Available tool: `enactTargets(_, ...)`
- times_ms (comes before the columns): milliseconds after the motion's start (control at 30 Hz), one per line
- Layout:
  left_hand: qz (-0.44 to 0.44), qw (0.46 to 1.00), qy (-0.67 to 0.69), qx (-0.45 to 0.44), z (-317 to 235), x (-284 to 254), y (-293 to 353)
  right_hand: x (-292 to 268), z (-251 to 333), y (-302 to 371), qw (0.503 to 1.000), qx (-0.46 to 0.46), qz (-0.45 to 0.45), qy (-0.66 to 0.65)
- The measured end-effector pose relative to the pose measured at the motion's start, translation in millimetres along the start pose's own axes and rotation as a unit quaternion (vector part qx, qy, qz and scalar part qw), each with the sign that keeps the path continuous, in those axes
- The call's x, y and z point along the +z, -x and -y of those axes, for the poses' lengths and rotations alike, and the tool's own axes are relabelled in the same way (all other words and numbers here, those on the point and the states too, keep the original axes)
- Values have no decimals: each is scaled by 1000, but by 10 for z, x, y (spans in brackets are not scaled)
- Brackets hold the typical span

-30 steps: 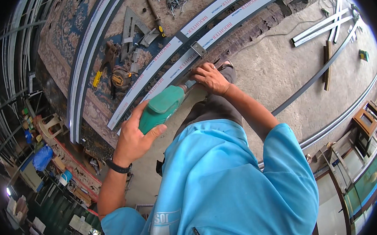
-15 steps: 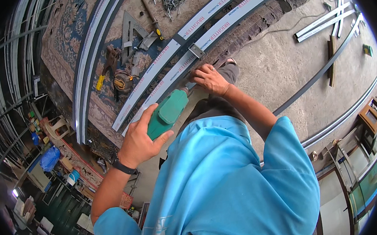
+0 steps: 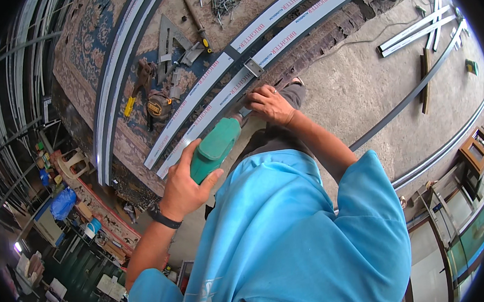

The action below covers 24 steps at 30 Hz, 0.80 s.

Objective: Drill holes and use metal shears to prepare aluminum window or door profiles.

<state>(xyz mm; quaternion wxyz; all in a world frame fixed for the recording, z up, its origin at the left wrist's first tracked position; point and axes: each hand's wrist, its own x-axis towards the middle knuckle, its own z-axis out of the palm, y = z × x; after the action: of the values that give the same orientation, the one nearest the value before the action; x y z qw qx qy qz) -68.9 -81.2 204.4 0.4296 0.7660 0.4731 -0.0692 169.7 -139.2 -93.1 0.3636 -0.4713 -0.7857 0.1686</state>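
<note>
My left hand is wrapped round a green power drill. Its metal nose points up and right, toward my right hand. The fingers of that hand are curled together right by the nose, and what they pinch is hidden. Just beyond lies a long aluminium profile with white printed film, along the near edge of a carpeted bench. A small metal bracket sits across this profile above my right hand. A second filmed profile runs parallel behind it.
On the patterned carpet lie a set square, a screwdriver, a tape measure, yellow-handled pliers and a pile of screws. Further profiles lie left. Cut strips rest on the concrete floor at right.
My left hand and the drill have shifted slightly to the right, with the nose closer to my right hand's fingers. The right hand stays nearly in place, still curled.
</note>
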Motion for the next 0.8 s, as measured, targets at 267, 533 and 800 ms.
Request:
enactTargets(267,4,1000,-10,11,52,121,139,32,18,27,1000,3,-3,1)
enactTargets(533,-30,999,-9,23,81,186,191,-12,31,6,1000,-8,-15,-2)
enactTargets(800,-57,997,56,11,64,215,166,-20,14,16,1000,-8,-3,-8)
